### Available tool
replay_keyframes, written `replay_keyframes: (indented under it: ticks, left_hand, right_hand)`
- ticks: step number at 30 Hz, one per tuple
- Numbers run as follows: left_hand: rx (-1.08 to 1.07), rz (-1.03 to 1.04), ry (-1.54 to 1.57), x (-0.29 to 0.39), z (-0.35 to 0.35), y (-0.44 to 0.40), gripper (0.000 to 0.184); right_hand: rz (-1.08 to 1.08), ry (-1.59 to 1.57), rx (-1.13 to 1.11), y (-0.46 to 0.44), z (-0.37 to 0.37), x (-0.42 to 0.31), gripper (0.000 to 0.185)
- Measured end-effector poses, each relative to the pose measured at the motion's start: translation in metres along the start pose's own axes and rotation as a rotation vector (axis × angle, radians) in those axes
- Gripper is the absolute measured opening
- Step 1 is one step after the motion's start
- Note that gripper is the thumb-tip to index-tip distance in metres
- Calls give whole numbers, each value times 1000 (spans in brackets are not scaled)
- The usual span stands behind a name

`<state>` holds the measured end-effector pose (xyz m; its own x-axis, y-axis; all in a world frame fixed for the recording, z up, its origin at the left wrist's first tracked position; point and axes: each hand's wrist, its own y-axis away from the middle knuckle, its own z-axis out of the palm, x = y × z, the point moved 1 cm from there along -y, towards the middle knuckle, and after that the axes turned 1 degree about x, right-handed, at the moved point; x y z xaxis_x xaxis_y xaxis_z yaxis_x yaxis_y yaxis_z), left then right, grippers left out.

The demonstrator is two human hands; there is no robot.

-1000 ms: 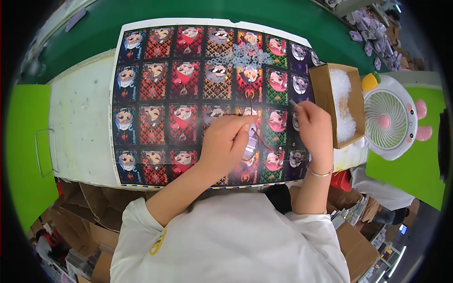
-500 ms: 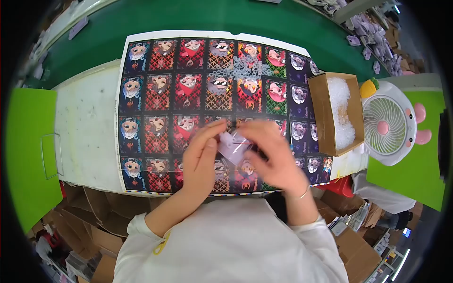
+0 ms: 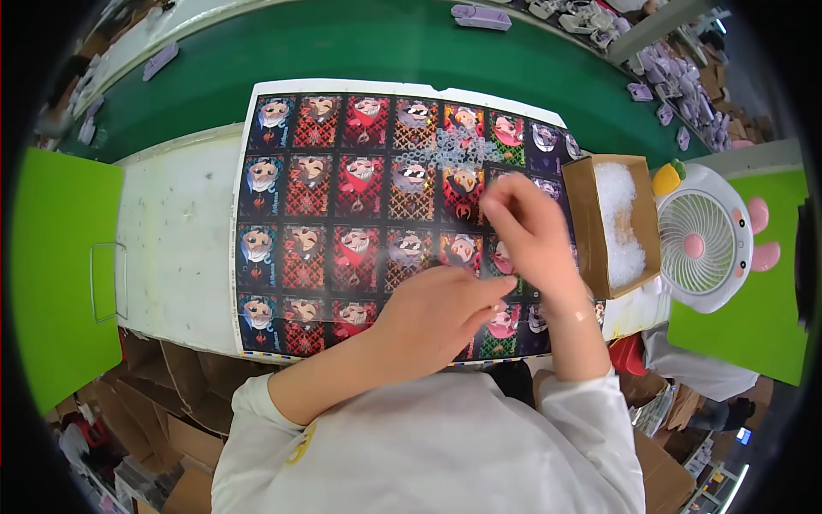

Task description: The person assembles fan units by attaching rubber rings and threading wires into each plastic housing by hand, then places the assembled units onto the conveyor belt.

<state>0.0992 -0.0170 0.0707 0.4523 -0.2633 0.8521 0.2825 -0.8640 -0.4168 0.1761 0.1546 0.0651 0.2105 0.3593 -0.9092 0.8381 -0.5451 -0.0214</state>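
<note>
My left hand [image 3: 441,317] is above the lower middle of a printed sheet of cartoon cards [image 3: 306,244], back of the hand up, fingers curled together and pointing right. Whatever it may hold is hidden beneath it. Farther up and to the right, my right hand [image 3: 538,236] is bent with thumb and fingertips close together; blur hides anything small between them. Just beyond its fingertips a pile of small clear rings [image 3: 462,147] lies on the sheet. To its right stands an open cardboard box [image 3: 591,236] with clear small pieces [image 3: 618,227] inside.
A white fan with pink ears [image 3: 698,236] stands right of the box. Behind the sheet runs a green belt [image 3: 342,51] with a lilac part [image 3: 481,17] on it. Many lilac parts [image 3: 672,77] are heaped at the far right. Green panels [image 3: 64,257] flank the table.
The lilac part between my hands has gone out of sight. My right hand has moved up and right, my left hand right and turned across. The view has shifted slightly.
</note>
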Motion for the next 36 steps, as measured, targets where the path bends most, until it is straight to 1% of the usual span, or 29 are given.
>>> replay_keyframes:
  ticks: [1, 2, 3, 4, 5, 6, 9, 12, 15, 18, 20, 21, 23, 24, 26, 27, 29, 30, 32, 33, 36]
  left_hand:
    - [-4, -43, 11, 0, 1, -3, 22]
    - [-11, -84, 23, -1, 3, -5, 21]
    - [18, -66, 48, -4, 5, -6, 18]
    - [44, -47, 75, -8, 8, -6, 15]
    - [70, -30, 102, -10, 11, -6, 13]
    - [74, -9, 98, -10, 14, -8, 13]
    - [84, 56, 63, -9, 20, -14, 15]
    - [75, 130, -27, -10, 27, -16, 20]
    - [69, 211, -168, -9, 30, -18, 26]
    - [60, 261, -276, -6, 33, -20, 30]
    - [15, 266, -297, -3, 34, -21, 33]
    - [26, 295, -289, -3, 36, -22, 32]
    - [48, 348, -273, -5, 40, -25, 31]
    - [22, 340, -256, -6, 40, -25, 30]
    - [-28, 322, -221, -9, 40, -27, 26]
    - [-44, 264, -240, -13, 42, -28, 24]
    - [-73, 148, -278, -23, 48, -26, 19]
    - [-122, 94, -268, -27, 50, -24, 19]
    - [-220, -18, -249, -35, 49, -18, 19]
    - [-227, -17, -237, -37, 49, -15, 20]
    - [-255, -21, -194, -37, 46, -8, 22]
  right_hand:
    - [113, -241, -24, 16, -10, -20, 4]
    - [27, -289, -24, 32, -19, -33, 3]
    - [-61, -335, -20, 47, -26, -42, 3]
    - [-64, -338, -10, 61, -30, -47, 6]
    - [-96, -257, 15, 69, -30, -50, 6]
    - [-128, -176, 37, 74, -29, -51, 7]
    - [-113, -67, 24, 79, -31, -48, 9]
    - [42, -192, 22, 83, -34, -38, 10]
    - [257, -495, 10, 84, -35, -42, 10]
    - [225, -460, 89, 84, -33, -38, 9]
    - [120, -230, 132, 86, -36, -32, 8]
    - [69, -114, 155, 87, -37, -31, 7]
    - [61, -18, 147, 90, -40, -35, 7]
    - [58, 30, 142, 91, -40, -36, 7]
    - [-75, 162, 169, 91, -40, -34, 7]
    - [-140, 228, 182, 91, -40, -32, 7]
    - [-78, 190, 226, 90, -37, -23, 7]
    - [-49, 171, 247, 90, -36, -18, 7]
    - [63, -85, 282, 92, -33, -8, 7]
    - [120, -214, 297, 93, -32, -4, 6]
    - [143, -275, 306, 90, -34, -7, 7]
